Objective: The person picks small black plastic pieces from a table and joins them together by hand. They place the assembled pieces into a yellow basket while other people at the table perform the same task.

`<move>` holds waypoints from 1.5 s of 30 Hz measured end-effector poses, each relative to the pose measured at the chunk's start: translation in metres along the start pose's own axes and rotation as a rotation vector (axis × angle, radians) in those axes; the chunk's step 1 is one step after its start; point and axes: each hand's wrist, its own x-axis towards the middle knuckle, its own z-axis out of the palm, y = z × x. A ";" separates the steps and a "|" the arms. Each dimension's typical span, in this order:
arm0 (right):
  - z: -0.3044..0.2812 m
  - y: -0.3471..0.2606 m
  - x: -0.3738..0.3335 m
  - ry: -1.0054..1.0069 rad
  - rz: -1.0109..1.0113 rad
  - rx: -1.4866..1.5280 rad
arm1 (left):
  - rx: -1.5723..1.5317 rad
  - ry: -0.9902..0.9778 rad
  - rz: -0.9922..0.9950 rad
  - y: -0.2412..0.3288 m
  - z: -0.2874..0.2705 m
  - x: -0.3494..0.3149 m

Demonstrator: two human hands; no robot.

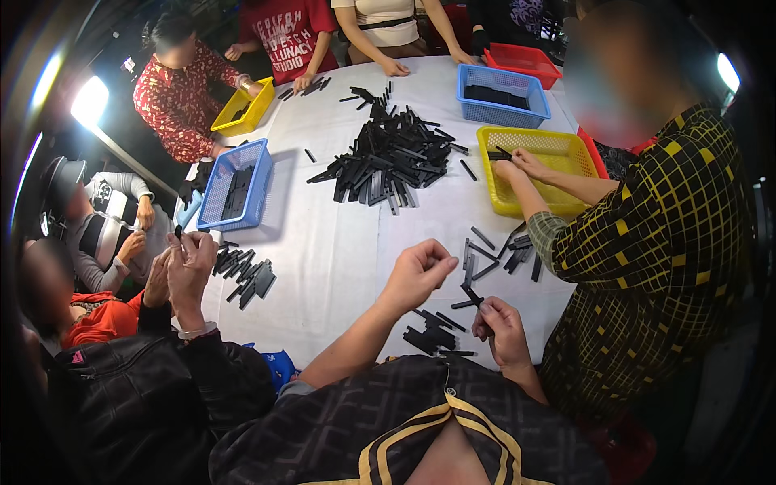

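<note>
My left hand (419, 276) is raised over the white table, its fingers curled and thumb drawn in. Whether anything sits between those fingertips I cannot make out. Lower and to the right, my right hand (503, 330) pinches a thin black strip (472, 297) between thumb and fingers. Close in front of me lies a small group of flat black strips (432, 334). More loose black strips (485, 268) are scattered just beyond my right hand. A large heap of similar strips (392, 158) covers the table's middle.
Blue baskets (265, 182) (546, 107), yellow baskets (586, 202) (264, 101) and a red basket (525, 58) stand around the white table (323, 242). Co-workers crowd the sides; one at my right reaches into the near yellow basket. Another strip pile (252, 279) lies at left.
</note>
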 end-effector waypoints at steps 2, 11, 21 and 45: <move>-0.002 0.001 0.001 0.011 -0.012 0.041 | -0.081 0.029 -0.015 0.009 -0.002 0.002; 0.014 -0.007 0.004 0.002 0.008 0.047 | -0.120 -0.060 -0.066 -0.001 0.022 -0.002; 0.011 -0.005 0.010 0.108 -0.128 -0.220 | -0.085 -0.132 -0.105 -0.007 0.018 0.004; 0.018 -0.016 0.008 -0.096 0.202 0.217 | -0.029 0.021 -0.161 0.000 0.022 -0.007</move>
